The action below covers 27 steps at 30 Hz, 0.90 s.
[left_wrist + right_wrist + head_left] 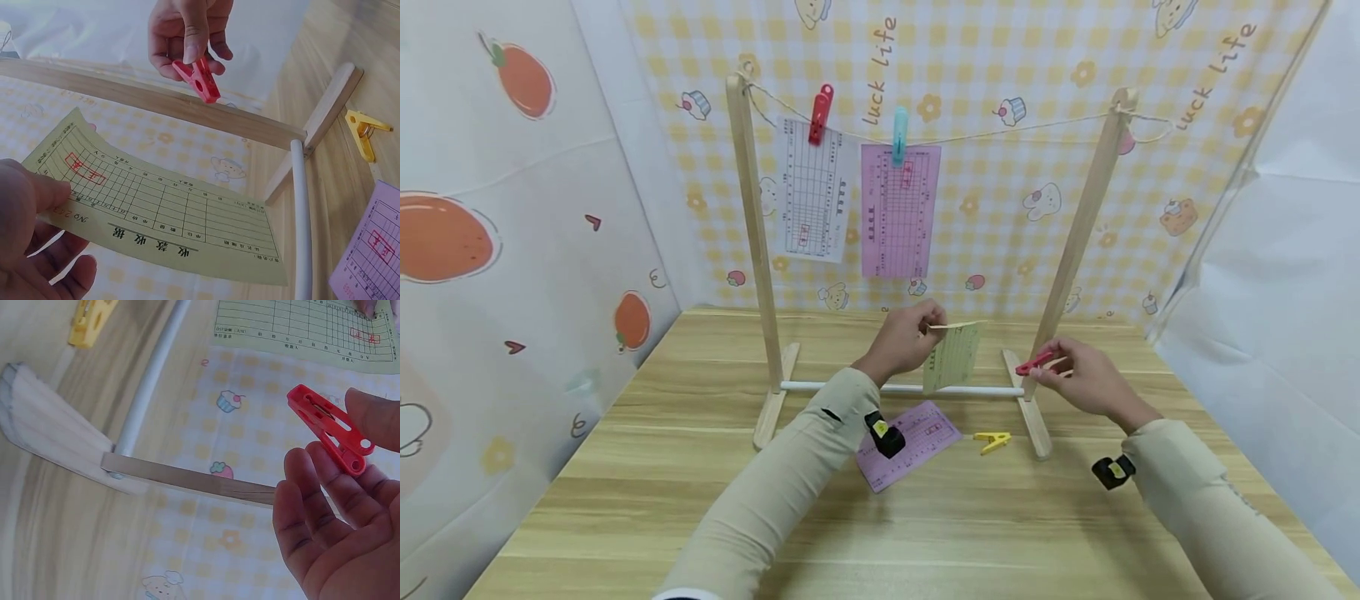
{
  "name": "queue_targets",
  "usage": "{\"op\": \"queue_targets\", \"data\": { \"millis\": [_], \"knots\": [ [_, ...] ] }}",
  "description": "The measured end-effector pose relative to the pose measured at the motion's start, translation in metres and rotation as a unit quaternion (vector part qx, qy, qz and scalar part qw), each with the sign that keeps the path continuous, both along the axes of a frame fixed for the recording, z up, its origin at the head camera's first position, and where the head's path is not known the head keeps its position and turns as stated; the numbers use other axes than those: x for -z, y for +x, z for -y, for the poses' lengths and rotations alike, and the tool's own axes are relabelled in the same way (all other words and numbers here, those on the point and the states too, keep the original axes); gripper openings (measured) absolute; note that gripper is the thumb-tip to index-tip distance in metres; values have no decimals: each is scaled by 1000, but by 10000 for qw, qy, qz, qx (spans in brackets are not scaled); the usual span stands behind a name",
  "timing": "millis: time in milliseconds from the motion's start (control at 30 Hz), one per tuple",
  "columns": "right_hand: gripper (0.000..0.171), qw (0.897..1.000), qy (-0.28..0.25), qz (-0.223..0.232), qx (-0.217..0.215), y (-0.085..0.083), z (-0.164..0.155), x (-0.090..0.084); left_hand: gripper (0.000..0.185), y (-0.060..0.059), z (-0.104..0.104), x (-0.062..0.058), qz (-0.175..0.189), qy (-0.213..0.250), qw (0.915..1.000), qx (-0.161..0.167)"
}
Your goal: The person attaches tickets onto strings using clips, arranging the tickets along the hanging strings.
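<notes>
Two hands busy: left hand (901, 337) pinched thin yellow printed paper slip (953, 357); right hand (1088, 379) pinched red plastic clothespin (1033, 363). Risk judged: limp slip could buckle, slide from clothespin.

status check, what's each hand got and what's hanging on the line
Left hand pinches yellow slip. Right hand pinches red peg. White slip, pink slip pegged on string; right stretch bare.
</notes>
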State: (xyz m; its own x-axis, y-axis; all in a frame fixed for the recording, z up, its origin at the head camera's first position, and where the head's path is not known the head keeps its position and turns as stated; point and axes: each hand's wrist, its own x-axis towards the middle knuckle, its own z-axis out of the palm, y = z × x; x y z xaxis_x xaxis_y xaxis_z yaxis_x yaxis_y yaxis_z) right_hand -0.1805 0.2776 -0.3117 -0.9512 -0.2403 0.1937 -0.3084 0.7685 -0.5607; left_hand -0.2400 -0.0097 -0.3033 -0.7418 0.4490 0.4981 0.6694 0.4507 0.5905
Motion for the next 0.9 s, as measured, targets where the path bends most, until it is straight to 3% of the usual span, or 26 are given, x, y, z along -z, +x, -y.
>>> {"op": "queue_targets", "data": {
  "millis": [400, 633, 900],
  "knots": [
    [27, 9999, -60, -126, 38, -4, 2, -16, 8, 2, -2, -16, 101, -195, 9997, -60],
    [30, 9999, -38, -151, 35, -5, 4, -27, 7, 0, -6, -22, 95, -39, 9999, -52],
    [31, 9993, -74, -368, -37, -7, 8, -36, 20, 1, -9, -26, 194, -25, 9998, -103]
  ]
}}
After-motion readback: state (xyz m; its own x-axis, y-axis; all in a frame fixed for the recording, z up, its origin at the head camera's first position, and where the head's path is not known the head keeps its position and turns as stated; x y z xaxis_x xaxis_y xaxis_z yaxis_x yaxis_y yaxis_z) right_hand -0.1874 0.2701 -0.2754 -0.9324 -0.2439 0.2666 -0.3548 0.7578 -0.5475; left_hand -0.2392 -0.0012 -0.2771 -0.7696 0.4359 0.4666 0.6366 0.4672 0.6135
